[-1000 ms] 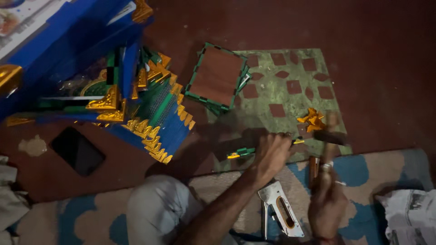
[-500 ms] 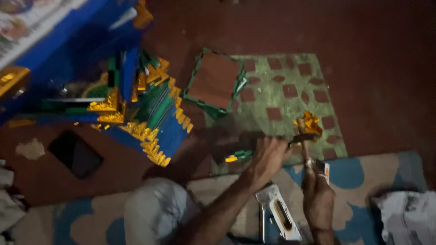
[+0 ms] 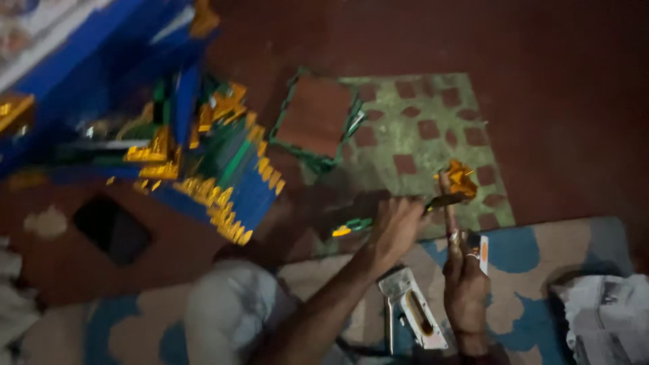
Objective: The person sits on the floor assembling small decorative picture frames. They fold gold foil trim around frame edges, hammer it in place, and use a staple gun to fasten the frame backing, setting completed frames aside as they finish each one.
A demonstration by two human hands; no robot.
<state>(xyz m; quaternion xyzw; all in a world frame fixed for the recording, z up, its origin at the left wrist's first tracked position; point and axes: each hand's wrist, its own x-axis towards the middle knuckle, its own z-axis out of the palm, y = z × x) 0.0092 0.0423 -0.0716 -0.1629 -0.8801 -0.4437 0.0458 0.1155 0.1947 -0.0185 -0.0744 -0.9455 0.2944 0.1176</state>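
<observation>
My left hand (image 3: 397, 226) grips a thin green strip (image 3: 378, 217) with a yellow tip, held flat over the floor. My right hand (image 3: 464, 270) reaches forward with its fingers pressed on the strip's far end, touching a crumpled gold foil ornament (image 3: 462, 179). A small white and orange object (image 3: 481, 251) sits against the right hand's fingers. A metal staple gun (image 3: 414, 309) lies on the mat between my two forearms, untouched.
A green patterned sheet with square holes (image 3: 433, 138) lies ahead, with a brown framed panel (image 3: 314, 115) on it. A tall stack of blue, green and gold frames (image 3: 203, 155) stands at left. A black phone (image 3: 111, 230) lies on the floor. Crumpled paper (image 3: 605, 314) at right.
The view has shifted slightly. My right hand has moved forward and its fingers now press on the strip beside the gold ornament; the left hand keeps holding the strip.
</observation>
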